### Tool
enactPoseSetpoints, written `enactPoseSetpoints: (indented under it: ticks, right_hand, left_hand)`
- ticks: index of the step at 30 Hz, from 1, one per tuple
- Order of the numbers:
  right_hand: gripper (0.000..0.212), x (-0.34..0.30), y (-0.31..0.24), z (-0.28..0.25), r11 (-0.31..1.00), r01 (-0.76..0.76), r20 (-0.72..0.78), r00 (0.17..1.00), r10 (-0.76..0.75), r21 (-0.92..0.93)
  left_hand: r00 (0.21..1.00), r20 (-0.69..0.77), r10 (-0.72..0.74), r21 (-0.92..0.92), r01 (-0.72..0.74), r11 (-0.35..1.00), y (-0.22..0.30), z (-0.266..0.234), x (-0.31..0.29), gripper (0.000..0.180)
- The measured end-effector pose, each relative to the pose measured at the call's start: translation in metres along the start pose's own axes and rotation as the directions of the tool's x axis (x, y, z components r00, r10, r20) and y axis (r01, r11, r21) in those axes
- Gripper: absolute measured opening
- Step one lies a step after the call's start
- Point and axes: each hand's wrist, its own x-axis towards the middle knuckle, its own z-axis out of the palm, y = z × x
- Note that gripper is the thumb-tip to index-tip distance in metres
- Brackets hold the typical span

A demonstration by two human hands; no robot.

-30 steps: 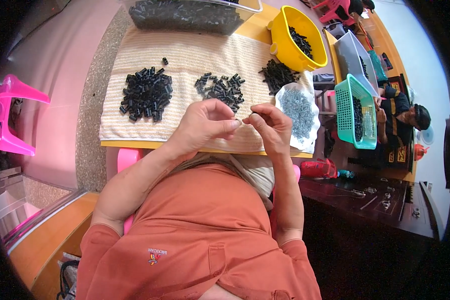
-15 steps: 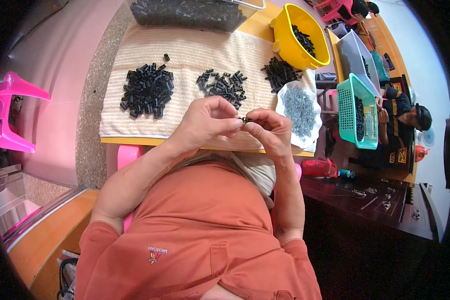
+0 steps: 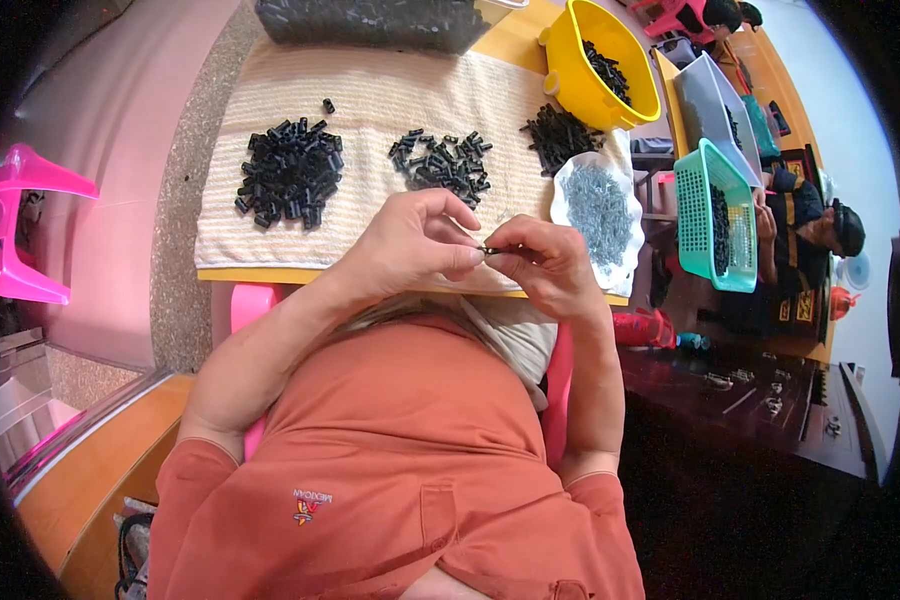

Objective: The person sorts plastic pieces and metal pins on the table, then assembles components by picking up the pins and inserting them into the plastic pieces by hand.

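Pinching one small black part [image 3: 487, 250], both hands' fingers [image 3: 467, 252] closed.

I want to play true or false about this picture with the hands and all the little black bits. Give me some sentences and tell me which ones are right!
1. Both hands pinch one tiny dark part between their fingertips. True: the left hand and the right hand meet at the small part.
2. The bowl with black pieces is blue. False: the bowl is yellow.
3. The black pieces lie in piles on a striped cloth. True: the left pile and the middle pile sit on the striped cloth.
4. The basket is red. False: the basket is green.
5. The grey metal bits sit on a white sheet. True: the metal bits rest on the white sheet.
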Motion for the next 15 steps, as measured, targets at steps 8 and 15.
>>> enactPoseSetpoints:
  ticks: [8,15]
  right_hand:
    - [0.012,0.008,-0.013,-0.009,0.996,-0.081,0.171,0.982,0.086,-0.037]
    - [0.016,0.010,-0.006,-0.004,0.995,-0.098,0.143,0.985,0.098,-0.010]
  left_hand:
    - [0.998,0.064,-0.017,0.083,0.012,0.996,0.002,0.000,-0.001,0.032]
    - [1.000,0.030,-0.003,0.124,0.000,0.992,0.008,-0.004,0.000,0.031]
